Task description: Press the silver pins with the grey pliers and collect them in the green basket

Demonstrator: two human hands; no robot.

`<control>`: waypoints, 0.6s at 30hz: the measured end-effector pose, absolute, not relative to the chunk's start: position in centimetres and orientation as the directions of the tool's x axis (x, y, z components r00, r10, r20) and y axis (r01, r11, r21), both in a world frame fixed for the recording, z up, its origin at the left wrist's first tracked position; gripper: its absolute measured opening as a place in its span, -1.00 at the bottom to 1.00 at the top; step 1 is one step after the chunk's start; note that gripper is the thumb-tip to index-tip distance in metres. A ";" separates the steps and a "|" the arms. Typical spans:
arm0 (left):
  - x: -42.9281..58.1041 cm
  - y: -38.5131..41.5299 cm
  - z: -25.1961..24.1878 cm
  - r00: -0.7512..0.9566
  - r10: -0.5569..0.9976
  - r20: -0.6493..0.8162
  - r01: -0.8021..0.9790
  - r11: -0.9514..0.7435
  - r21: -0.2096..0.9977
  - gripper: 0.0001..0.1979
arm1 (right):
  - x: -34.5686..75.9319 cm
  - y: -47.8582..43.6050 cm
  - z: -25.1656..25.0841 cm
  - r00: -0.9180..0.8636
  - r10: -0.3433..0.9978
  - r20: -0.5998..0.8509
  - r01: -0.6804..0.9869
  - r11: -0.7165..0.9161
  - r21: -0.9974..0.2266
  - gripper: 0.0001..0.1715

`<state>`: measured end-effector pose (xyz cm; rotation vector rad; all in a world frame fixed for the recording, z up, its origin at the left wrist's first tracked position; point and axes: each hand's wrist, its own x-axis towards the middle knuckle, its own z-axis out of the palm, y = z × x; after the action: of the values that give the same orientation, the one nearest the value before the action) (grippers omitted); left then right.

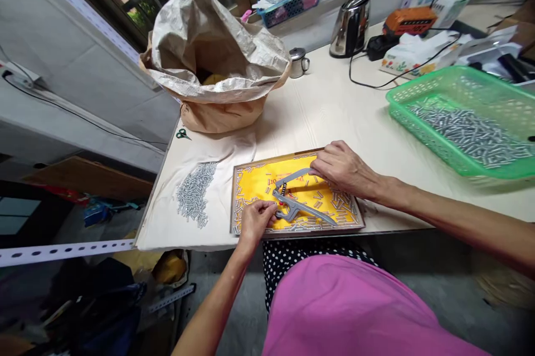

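Observation:
Grey spring-loaded hand pliers (301, 206) with a C-shaped jaw lie spread over a shallow tray (232, 200) lined with yellow. My right hand (336, 165) is closed around the end of the upper handle, while the lower handle rests low across the tray. Beside the jaw, my left hand (257, 218) has its thumb and fingertips pinched together; what they hold, if anything, is too small to make out. Small silvery metal pins (341, 200) are scattered in the tray, thickest at its right side and front edge.
Left of the tray lies a pile of metal pins (194, 194) on cloth. A large open sack (225, 111) stands behind, near green scissors (183, 133). At right is a green basket (438, 147) holding pins. A kettle (350, 24) and lidded cup (298, 63) stand farther back.

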<state>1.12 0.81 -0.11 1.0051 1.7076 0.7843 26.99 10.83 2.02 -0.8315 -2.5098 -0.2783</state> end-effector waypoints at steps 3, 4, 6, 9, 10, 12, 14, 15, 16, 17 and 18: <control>0.9 1.3 -0.2 -0.185 0.866 -0.464 0.281 0.499 0.820 -0.83 | 26.7 11.2 1.9 -0.702 0.512 0.495 0.606 0.795 0.037 -0.51; 0.9 1.4 -0.1 -0.189 0.858 -0.478 0.289 0.514 0.808 -0.83 | 26.6 11.3 1.9 -0.703 0.514 0.492 0.606 0.795 0.036 -0.51; 1.1 1.5 0.0 -0.193 0.842 -0.504 0.308 0.539 0.784 -0.86 | 26.4 11.6 1.7 -0.704 0.520 0.485 0.608 0.794 0.031 -0.50; 1.2 1.6 0.0 -0.185 0.838 -0.513 0.349 0.544 0.763 -0.89 | 26.0 11.8 1.5 -0.700 0.524 0.485 0.619 0.784 0.044 -0.49; 1.2 1.7 0.0 -0.177 0.840 -0.512 0.363 0.540 0.760 -0.90 | 25.9 11.9 1.5 -0.700 0.521 0.488 0.621 0.781 0.057 -0.49; 1.1 1.8 0.0 -0.159 0.838 -0.523 0.382 0.540 0.750 -0.90 | 25.9 12.0 1.4 -0.705 0.510 0.492 0.620 0.780 0.080 -0.51; 1.0 1.9 0.2 -0.135 0.829 -0.542 0.389 0.548 0.741 -0.89 | 25.8 12.2 1.2 -0.708 0.510 0.490 0.619 0.782 0.080 -0.52; 1.0 1.9 0.3 -0.128 0.824 -0.552 0.393 0.553 0.735 -0.89 | 25.8 12.3 1.1 -0.705 0.519 0.484 0.622 0.780 0.070 -0.52; 1.0 2.0 0.4 -0.125 0.819 -0.560 0.399 0.558 0.727 -0.89 | 25.8 12.3 1.0 -0.701 0.533 0.473 0.627 0.777 0.054 -0.52; 1.0 2.0 0.5 -0.125 0.814 -0.567 0.408 0.563 0.719 -0.89 | 25.8 12.3 0.9 -0.696 0.550 0.462 0.635 0.772 0.036 -0.52; 1.1 2.1 0.6 -0.126 0.810 -0.573 0.418 0.567 0.709 -0.89 | 25.8 12.3 0.8 -0.691 0.567 0.448 0.642 0.767 0.018 -0.52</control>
<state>1.06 2.11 0.63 1.0203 1.7476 0.4646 25.79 12.27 0.80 -0.9165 -2.5403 -0.2417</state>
